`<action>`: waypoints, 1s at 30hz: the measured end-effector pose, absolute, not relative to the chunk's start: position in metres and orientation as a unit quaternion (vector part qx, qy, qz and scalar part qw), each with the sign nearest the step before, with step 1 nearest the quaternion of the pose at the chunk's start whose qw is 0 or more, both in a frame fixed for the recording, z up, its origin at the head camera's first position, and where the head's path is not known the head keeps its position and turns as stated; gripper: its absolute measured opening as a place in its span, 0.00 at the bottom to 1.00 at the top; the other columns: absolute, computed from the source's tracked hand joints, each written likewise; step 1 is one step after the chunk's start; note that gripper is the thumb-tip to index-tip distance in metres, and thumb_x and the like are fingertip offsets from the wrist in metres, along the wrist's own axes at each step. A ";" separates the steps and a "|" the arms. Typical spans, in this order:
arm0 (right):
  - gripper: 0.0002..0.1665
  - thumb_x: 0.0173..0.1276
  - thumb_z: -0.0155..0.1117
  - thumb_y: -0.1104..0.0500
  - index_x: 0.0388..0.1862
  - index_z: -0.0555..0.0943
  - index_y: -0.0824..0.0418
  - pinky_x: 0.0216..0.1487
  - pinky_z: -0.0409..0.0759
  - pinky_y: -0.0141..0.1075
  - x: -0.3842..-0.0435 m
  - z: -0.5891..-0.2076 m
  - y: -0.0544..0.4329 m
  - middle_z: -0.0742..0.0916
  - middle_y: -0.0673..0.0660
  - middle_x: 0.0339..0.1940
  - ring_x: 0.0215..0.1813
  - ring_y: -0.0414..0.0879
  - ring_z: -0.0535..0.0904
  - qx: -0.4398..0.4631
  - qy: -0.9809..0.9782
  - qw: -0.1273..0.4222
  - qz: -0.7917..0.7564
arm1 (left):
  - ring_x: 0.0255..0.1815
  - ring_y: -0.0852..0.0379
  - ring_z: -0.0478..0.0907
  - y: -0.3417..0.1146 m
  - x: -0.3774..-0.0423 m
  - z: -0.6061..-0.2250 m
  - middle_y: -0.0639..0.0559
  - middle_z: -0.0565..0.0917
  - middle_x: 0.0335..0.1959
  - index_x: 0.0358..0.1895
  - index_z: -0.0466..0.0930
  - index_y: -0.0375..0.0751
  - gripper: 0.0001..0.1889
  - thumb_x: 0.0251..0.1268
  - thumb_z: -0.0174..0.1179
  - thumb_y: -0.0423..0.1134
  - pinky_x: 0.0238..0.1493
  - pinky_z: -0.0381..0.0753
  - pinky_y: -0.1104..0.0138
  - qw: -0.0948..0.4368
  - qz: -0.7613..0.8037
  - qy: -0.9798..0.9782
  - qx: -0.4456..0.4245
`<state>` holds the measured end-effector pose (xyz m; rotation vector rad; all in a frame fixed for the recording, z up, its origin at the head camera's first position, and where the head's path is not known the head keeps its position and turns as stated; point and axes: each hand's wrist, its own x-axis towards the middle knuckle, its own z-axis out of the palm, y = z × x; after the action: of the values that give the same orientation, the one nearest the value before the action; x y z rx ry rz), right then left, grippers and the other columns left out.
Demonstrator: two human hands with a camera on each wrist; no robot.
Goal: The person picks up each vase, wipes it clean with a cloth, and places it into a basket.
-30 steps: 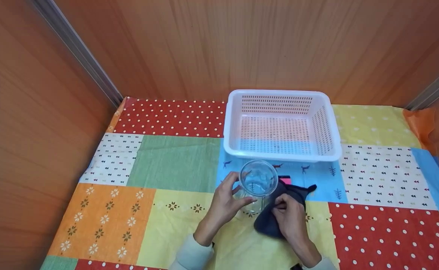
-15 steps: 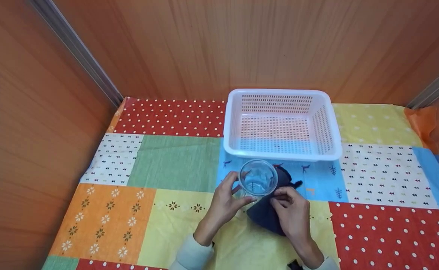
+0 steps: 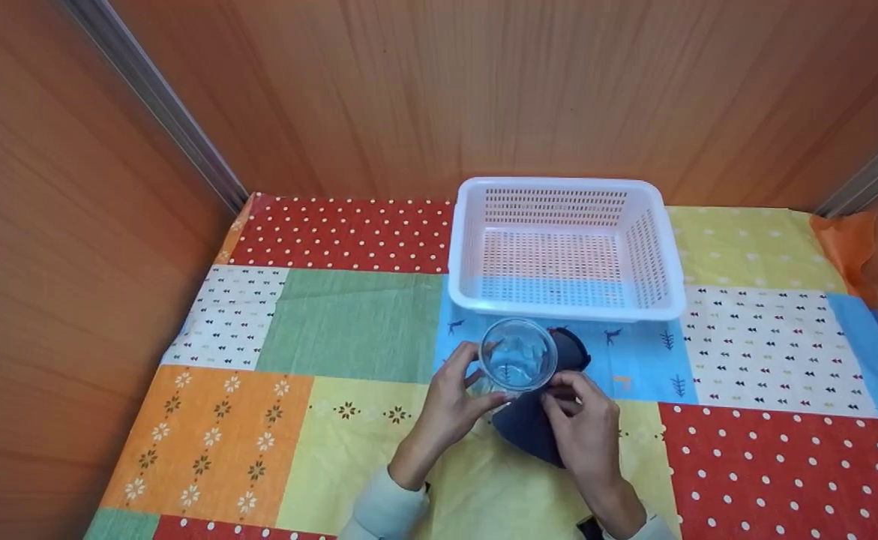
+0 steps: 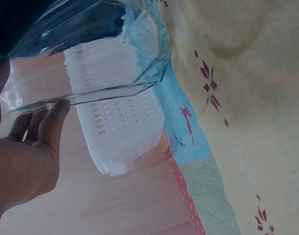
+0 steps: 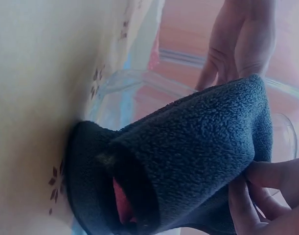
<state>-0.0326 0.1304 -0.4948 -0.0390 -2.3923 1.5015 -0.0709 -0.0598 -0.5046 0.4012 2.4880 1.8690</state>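
Observation:
A clear glass cup stands in front of the basket, its round mouth facing up. My left hand grips its left side, thumb near and fingers behind. My right hand pinches a dark blue towel cloth against the cup's right side. In the right wrist view the fuzzy cloth hides much of the cup, and a pink patch shows in its fold. Through the glass wall the left wrist view shows the cloth as a dark shape.
A white slotted plastic basket stands just behind the cup, with nothing in it. A patchwork tablecloth covers the table. Wood-grain panels close off the back and both sides. An orange piece of fabric lies at the far right corner.
The right hand has shifted slightly up and in toward the cup, bringing the cloth closer round its right side. The cloth's pink patch has turned out of the head view. The left hand holds still.

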 end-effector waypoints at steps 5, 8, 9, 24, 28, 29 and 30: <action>0.14 0.60 0.72 0.80 0.42 0.84 0.69 0.44 0.91 0.42 -0.034 -0.507 0.135 0.88 0.62 0.40 0.43 0.55 0.90 -0.027 -0.861 0.118 0.493 | 0.64 0.43 0.79 -0.060 -0.072 -0.505 0.46 0.80 0.55 0.58 0.79 0.39 0.29 0.53 0.80 0.27 0.62 0.85 0.57 0.000 0.594 0.794 0.133; 0.13 0.60 0.73 0.80 0.40 0.84 0.68 0.44 0.91 0.44 -0.036 -0.516 0.137 0.88 0.62 0.39 0.42 0.55 0.90 -0.033 -0.875 0.094 0.473 | 0.64 0.40 0.79 -0.060 -0.073 -0.505 0.43 0.80 0.55 0.58 0.78 0.38 0.29 0.53 0.80 0.27 0.63 0.84 0.56 0.000 0.597 0.791 0.134; 0.13 0.60 0.73 0.80 0.40 0.84 0.68 0.44 0.91 0.45 -0.036 -0.518 0.138 0.89 0.61 0.38 0.41 0.55 0.90 -0.033 -0.879 0.089 0.468 | 0.64 0.39 0.79 -0.060 -0.073 -0.505 0.43 0.80 0.55 0.58 0.78 0.38 0.28 0.53 0.80 0.27 0.63 0.84 0.56 0.000 0.598 0.790 0.134; 0.13 0.58 0.70 0.78 0.32 0.80 0.63 0.40 0.91 0.50 -0.040 -0.544 0.148 0.90 0.61 0.35 0.37 0.53 0.89 -0.012 -0.912 0.049 0.408 | 0.65 0.39 0.79 -0.059 -0.072 -0.507 0.41 0.81 0.57 0.60 0.78 0.37 0.30 0.54 0.80 0.27 0.64 0.83 0.55 0.006 0.603 0.787 0.130; 0.13 0.57 0.70 0.78 0.31 0.80 0.62 0.39 0.89 0.46 -0.040 -0.544 0.148 0.90 0.59 0.33 0.36 0.50 0.89 -0.021 -0.906 0.050 0.419 | 0.65 0.41 0.79 -0.058 -0.071 -0.506 0.41 0.81 0.56 0.59 0.78 0.34 0.30 0.53 0.81 0.27 0.63 0.84 0.56 0.002 0.603 0.786 0.131; 0.13 0.56 0.70 0.78 0.30 0.80 0.62 0.39 0.89 0.46 -0.040 -0.543 0.148 0.90 0.59 0.33 0.36 0.50 0.89 -0.025 -0.903 0.051 0.425 | 0.64 0.42 0.79 -0.058 -0.071 -0.506 0.41 0.81 0.56 0.59 0.78 0.33 0.30 0.53 0.81 0.27 0.63 0.84 0.56 0.001 0.603 0.787 0.132; 0.13 0.57 0.70 0.78 0.30 0.80 0.62 0.39 0.90 0.46 -0.039 -0.543 0.148 0.90 0.59 0.33 0.36 0.50 0.89 -0.028 -0.900 0.050 0.433 | 0.64 0.42 0.79 -0.058 -0.071 -0.506 0.40 0.81 0.56 0.59 0.78 0.33 0.30 0.53 0.81 0.27 0.63 0.84 0.56 0.001 0.603 0.787 0.132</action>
<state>-0.0395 0.1484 -0.5431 -0.0844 -2.7392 1.3176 -0.0712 -0.0581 -0.5059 0.4152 2.4700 1.8925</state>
